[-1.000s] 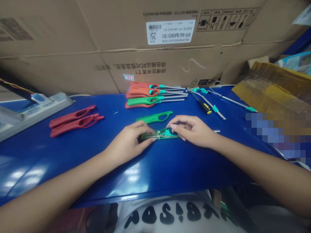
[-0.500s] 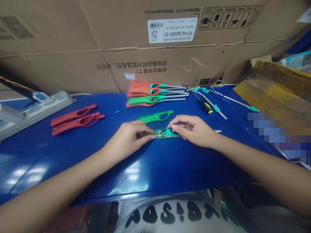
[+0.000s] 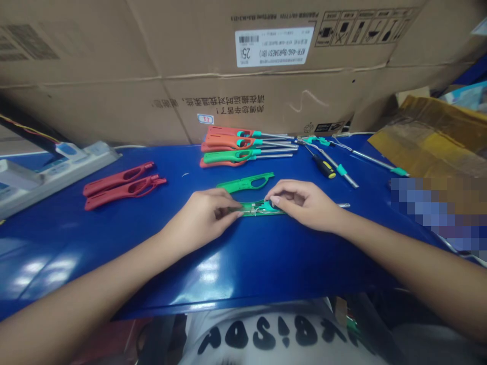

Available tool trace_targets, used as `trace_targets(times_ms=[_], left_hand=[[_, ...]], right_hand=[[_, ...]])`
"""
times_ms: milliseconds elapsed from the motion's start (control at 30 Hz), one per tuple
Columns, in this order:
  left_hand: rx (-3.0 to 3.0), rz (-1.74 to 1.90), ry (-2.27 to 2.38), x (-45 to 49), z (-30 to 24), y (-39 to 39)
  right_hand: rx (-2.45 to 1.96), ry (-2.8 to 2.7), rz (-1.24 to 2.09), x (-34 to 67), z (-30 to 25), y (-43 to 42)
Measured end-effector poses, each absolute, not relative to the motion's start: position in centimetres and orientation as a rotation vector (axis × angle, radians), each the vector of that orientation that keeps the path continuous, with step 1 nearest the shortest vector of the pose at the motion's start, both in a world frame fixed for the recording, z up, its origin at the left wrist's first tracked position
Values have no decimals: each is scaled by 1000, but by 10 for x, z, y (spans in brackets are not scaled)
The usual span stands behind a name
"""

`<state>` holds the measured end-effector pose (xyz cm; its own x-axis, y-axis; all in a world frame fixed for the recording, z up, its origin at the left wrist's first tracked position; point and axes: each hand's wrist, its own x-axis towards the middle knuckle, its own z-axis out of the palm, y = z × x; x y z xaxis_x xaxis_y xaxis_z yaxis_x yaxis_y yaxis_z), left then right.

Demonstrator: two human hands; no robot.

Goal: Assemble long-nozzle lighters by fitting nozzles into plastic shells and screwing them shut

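An opened green lighter body (image 3: 254, 208) lies flat on the blue table (image 3: 152, 243), its metal tube sticking out to the right. My left hand (image 3: 203, 218) pinches its left end with curled fingers. My right hand (image 3: 304, 203) pinches the teal trigger part at its middle. A loose green shell half (image 3: 246, 182) lies just behind them.
Two red shell halves (image 3: 124, 185) lie to the left. Several assembled lighters (image 3: 236, 147) are stacked at the back, with a screwdriver (image 3: 322, 166) and metal tubes (image 3: 365, 158) to their right. Cardboard boxes (image 3: 228, 71) wall the back; a white power strip (image 3: 57, 167) sits far left.
Both hands stay on the green lighter body with only slight finger shifts. The view has drifted a little.
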<state>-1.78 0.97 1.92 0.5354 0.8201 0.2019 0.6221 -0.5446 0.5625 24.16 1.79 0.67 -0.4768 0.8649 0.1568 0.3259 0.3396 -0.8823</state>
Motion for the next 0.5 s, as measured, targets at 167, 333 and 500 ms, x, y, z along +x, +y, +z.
trace_targets(times_ms=[167, 333, 500], left_hand=[[2332, 569, 1118, -22, 23, 14], [2314, 588, 1098, -23, 22, 18], [2267, 608, 1085, -25, 19, 23]], right_hand=[[-824, -2291, 610, 246, 6, 15], [-739, -2679, 184, 248, 8, 10], [-793, -2761, 225, 248, 8, 6]])
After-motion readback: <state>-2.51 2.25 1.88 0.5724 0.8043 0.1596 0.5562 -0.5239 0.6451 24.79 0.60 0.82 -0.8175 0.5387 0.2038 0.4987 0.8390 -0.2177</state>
